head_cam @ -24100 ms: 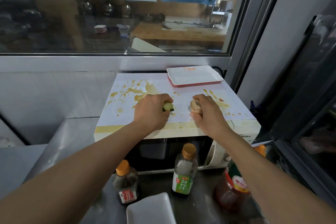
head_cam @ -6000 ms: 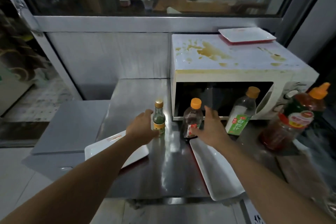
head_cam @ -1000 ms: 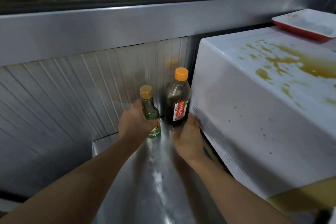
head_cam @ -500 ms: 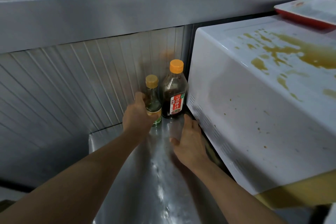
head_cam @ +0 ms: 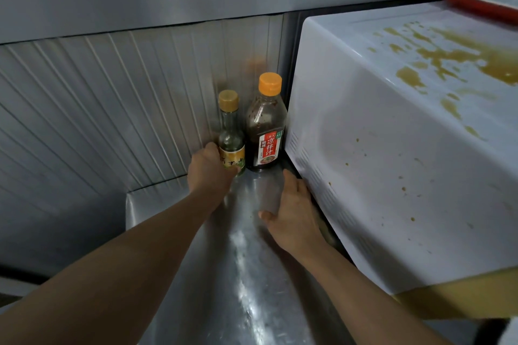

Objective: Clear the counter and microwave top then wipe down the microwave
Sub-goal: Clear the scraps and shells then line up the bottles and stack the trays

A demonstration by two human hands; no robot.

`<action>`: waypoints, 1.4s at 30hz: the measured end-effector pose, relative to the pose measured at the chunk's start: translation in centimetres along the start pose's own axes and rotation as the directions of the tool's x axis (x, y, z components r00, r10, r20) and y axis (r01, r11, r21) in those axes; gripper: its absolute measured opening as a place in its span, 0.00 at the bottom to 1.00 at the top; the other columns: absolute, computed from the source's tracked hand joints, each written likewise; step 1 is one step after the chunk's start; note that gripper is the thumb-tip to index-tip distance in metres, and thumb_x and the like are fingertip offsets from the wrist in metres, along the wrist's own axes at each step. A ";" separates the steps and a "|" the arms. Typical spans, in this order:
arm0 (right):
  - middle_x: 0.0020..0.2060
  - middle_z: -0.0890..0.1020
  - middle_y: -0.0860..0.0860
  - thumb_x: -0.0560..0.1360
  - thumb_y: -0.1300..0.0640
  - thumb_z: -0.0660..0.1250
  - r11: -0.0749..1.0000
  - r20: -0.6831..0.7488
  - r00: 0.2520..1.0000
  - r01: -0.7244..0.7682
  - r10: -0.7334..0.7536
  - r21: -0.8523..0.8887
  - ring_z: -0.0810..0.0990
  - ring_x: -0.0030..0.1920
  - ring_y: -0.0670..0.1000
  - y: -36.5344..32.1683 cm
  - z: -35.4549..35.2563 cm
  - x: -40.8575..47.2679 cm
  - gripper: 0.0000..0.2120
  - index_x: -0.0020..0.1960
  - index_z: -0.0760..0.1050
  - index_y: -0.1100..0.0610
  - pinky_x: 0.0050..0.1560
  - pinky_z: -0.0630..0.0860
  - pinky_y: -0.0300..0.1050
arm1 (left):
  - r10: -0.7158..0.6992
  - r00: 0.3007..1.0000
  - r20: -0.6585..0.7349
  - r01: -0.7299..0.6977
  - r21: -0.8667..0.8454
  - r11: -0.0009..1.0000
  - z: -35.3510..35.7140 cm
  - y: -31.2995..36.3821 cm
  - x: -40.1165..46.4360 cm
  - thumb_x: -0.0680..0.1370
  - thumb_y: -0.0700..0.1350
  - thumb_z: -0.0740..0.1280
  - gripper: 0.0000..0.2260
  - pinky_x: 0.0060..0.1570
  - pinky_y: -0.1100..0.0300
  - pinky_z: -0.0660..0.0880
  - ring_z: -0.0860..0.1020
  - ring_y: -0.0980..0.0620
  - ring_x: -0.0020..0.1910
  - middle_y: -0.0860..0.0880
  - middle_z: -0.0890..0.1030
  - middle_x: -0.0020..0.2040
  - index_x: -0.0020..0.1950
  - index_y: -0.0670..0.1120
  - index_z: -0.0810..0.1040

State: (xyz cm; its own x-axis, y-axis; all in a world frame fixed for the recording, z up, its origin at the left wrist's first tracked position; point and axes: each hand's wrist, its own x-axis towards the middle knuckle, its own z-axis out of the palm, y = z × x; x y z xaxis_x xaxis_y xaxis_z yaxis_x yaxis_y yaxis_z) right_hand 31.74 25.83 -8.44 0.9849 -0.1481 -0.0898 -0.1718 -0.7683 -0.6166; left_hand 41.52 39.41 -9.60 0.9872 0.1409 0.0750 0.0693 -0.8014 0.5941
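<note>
Head view: I'm tucking bottles into the table's back corner, left hand (head_cam: 210, 169) gripping the small green bottle (head_cam: 231, 134), right hand (head_cam: 291, 211) spread empty near the dark sauce bottle (head_cam: 266, 126); next, releasing it and fetching more.

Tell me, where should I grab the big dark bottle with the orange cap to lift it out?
Grab the dark bottle around its narrow neck, just under the orange cap, coming from above and the front. The microwave crowds its right side and the small green bottle its left, so your fingers probably cannot wrap its wide body.
</note>
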 end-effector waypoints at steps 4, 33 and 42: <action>0.72 0.61 0.55 0.70 0.54 0.74 1.000 0.003 1.000 0.009 -0.009 -0.013 0.62 0.71 0.55 0.1 -0.1 0.1 0.44 0.76 0.49 0.56 0.68 0.64 0.46 | 0.020 1.000 0.009 -0.020 0.030 0.999 -0.1 0.0 0.0 0.68 0.47 0.76 0.20 0.48 0.48 0.77 0.79 0.42 0.49 0.42 0.81 0.51 0.54 0.41 0.74; 0.68 0.63 0.54 0.71 0.54 0.70 0.932 -0.001 1.000 0.017 -0.019 -0.362 0.60 0.69 0.55 -9.1 -9.8 -16.9 0.33 0.71 0.60 0.56 0.66 0.65 0.46 | 0.239 0.827 0.508 -0.473 0.401 0.784 -20.2 4.7 -15.7 0.72 0.53 0.72 0.30 0.57 0.51 0.73 0.73 0.45 0.61 0.46 0.73 0.62 0.69 0.46 0.64; 0.69 0.61 0.55 0.71 0.53 0.70 0.935 -0.112 0.991 -0.111 0.078 -0.337 0.58 0.71 0.56 -6.5 -14.3 -22.7 0.35 0.73 0.58 0.56 0.68 0.63 0.46 | 0.350 0.713 0.607 -0.596 0.263 0.759 -20.1 8.9 -21.5 0.72 0.52 0.71 0.28 0.54 0.55 0.71 0.70 0.46 0.64 0.46 0.70 0.65 0.67 0.46 0.64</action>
State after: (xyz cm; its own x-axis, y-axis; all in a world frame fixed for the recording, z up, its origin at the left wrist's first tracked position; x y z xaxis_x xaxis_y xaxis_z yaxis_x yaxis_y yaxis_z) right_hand 10.14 25.30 8.76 0.9598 -0.2762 -0.0491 -0.2779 -0.9116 -0.3031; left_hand 18.04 40.90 10.19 0.8157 -0.5330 -0.2249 -0.4979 -0.8448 0.1960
